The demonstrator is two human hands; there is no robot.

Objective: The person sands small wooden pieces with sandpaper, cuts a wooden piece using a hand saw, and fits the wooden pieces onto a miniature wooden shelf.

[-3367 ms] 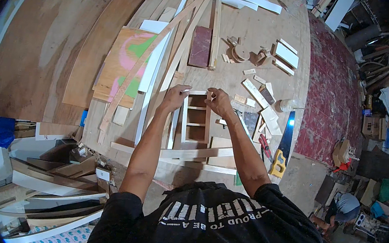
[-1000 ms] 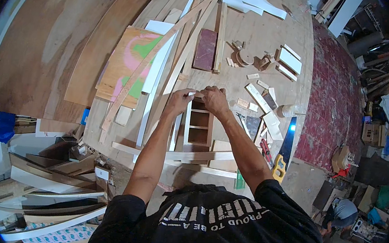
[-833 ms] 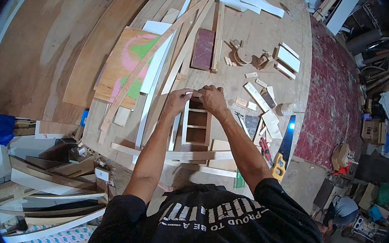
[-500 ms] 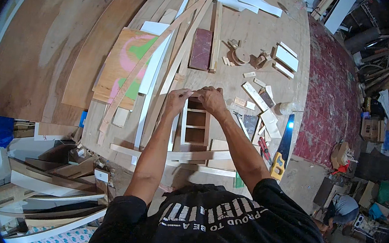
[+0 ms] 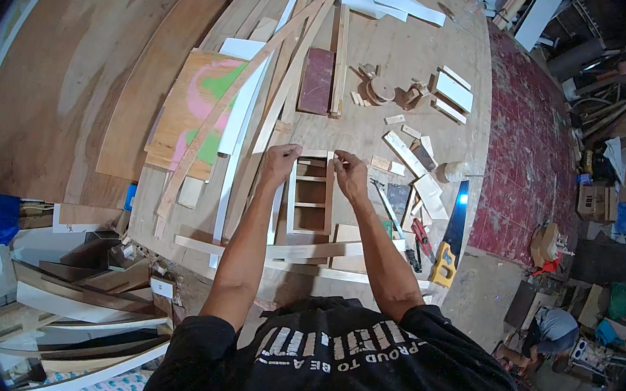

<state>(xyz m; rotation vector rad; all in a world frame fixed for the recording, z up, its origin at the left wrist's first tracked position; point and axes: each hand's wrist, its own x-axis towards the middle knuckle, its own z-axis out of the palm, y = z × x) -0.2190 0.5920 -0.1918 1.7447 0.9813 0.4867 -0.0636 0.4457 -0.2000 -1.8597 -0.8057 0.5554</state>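
A small wooden box frame with crosswise shelves (image 5: 310,205) lies on the plywood worktop in front of me. At its far left corner, my left hand (image 5: 279,164) is closed, fingertips pinching the edge. My right hand (image 5: 351,176) grips the far right corner between thumb and fingers. The frame's far end piece (image 5: 315,154) shows between the two hands. Long wood strips (image 5: 314,254) cross the worktop just nearer than the frame. How tightly each hand grips cannot be made out.
To the right lie a handsaw with a yellow handle (image 5: 444,264), red-handled pliers (image 5: 422,236) and several wood offcuts (image 5: 407,153). Farther off are a maroon board (image 5: 316,81) and white-topped pieces (image 5: 454,92). Long strips and a painted panel (image 5: 184,113) lie left. A person (image 5: 552,333) crouches at far right.
My right hand has moved right, away from my left hand, to the frame's far right corner. The far end piece, earlier covered by my hands, now shows between them.
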